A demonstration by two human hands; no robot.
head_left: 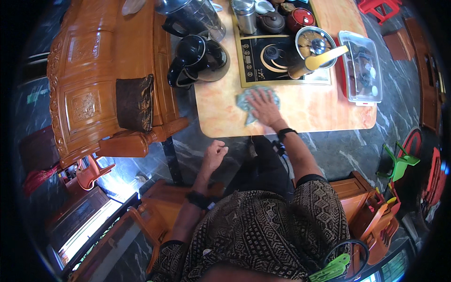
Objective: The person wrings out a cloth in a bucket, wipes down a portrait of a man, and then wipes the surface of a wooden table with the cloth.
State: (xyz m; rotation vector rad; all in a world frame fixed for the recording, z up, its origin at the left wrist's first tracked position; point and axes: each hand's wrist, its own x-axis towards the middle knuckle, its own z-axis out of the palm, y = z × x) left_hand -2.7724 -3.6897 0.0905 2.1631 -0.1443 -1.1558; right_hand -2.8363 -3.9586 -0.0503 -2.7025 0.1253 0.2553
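My right hand [263, 107] lies with its fingers spread on a grey-green cloth [244, 101], pressing it against the marble-patterned tabletop [222, 118] near the front edge. The cloth is bunched, with one corner trailing towards me. Beyond it sits a black induction tea stove with a gold frame [260, 85]. My left hand [214, 154] hangs off the table's front left corner, its fingers curled, with no object visible in it. A black wristband is on each arm.
At the table's left stand a dark kettle [211, 60] and a large clear-walled jug [211, 21]. A lidded glass pot [303, 38], a red teapot [301, 19] and a transparent lidded box [364, 70] are farther right. A carved wooden bench [88, 105] stands left.
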